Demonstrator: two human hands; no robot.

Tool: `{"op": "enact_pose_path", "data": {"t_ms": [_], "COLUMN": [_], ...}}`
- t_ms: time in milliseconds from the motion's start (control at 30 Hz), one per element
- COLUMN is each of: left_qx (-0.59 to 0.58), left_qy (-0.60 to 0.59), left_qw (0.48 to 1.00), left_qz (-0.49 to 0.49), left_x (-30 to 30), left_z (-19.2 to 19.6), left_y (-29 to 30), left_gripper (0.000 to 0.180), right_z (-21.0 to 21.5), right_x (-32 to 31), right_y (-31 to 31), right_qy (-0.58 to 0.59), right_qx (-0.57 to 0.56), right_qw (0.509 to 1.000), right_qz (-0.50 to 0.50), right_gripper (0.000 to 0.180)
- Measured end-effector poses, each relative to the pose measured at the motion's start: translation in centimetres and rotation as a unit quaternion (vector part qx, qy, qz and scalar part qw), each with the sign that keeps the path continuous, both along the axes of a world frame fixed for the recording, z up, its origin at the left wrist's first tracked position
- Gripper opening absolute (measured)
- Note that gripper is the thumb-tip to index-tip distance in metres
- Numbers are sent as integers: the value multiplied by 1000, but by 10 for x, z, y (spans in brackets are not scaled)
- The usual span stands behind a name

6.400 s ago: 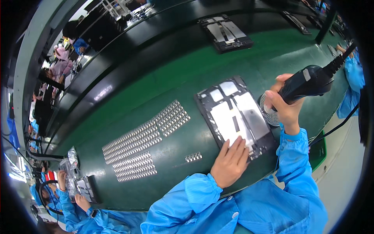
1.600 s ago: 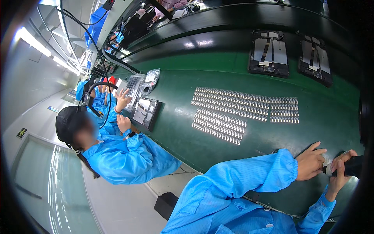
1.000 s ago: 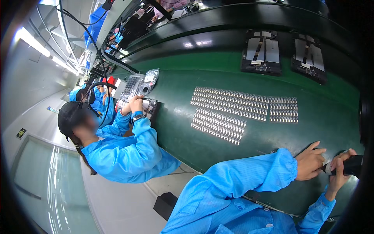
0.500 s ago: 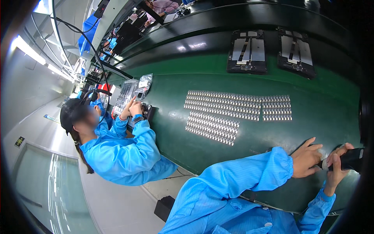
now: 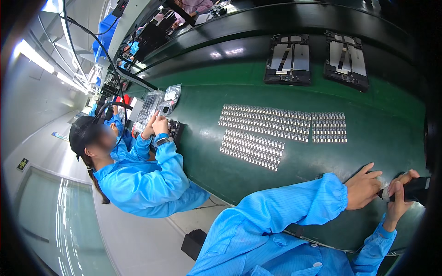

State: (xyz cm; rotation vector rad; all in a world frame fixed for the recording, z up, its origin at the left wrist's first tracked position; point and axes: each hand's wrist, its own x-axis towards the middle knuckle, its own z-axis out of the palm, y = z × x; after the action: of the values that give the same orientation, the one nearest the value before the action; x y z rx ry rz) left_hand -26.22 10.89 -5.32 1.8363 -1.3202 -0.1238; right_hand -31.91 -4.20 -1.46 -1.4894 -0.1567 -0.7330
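At the right edge of the bench my right hand (image 5: 398,197) is closed round a dark, rounded object (image 5: 417,190) with a pale, ring-like end, whose kind I cannot make out. Beside that pale end lies my left hand (image 5: 363,187), palm down, with its fingers stretched out and apart. Its fingertips reach the pale end, though whether they touch it I cannot tell. To the left and farther back, small silver-and-dark parts stand in tight rows: a long block (image 5: 264,122), a shorter block (image 5: 252,149) below it and a small block (image 5: 329,127) at the right.
Two opened tablet-like devices (image 5: 287,60) (image 5: 346,60) lie at the back of the green bench (image 5: 198,161). At the left a co-worker in a blue smock (image 5: 142,184) handles a dark device (image 5: 175,131). Near it lie clear plastic bags (image 5: 170,99). A black box (image 5: 193,244) is on the floor.
The whole view has shifted slightly. Both my hands keep nearly the same pose, and the right still holds the dark object.
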Motion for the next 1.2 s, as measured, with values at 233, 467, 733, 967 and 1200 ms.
{"op": "enact_pose_path", "data": {"t_ms": [233, 467, 733, 967, 1200], "left_qx": [-4, 1, 10, -3, -4], "left_qy": [-16, -6, 16, -6, -17], "left_qw": [1000, 1000, 1000, 1000, 1000], "left_qz": [-8, -13, -15, -8, -4], "left_x": [1, 2, 1, 0, 1], "left_z": [-2, 1, 8, -6, -6], "left_y": [-1, 1, 5, -2, -2], "left_gripper": [22, 20, 18, 21, 18], "right_z": [-3, -1, -2, 0, 1], "right_x": [-2, -1, -3, -3, -2], "right_y": [-3, -4, -2, 0, 0], "right_qy": [14, 11, 6, 6, 20], "right_qx": [-1, -4, -7, -9, -6], "right_qw": [1000, 1000, 1000, 1000, 1000], "right_qz": [-16, -10, -1, -3, -7], "right_gripper": [42, 42, 42, 42, 43]}}
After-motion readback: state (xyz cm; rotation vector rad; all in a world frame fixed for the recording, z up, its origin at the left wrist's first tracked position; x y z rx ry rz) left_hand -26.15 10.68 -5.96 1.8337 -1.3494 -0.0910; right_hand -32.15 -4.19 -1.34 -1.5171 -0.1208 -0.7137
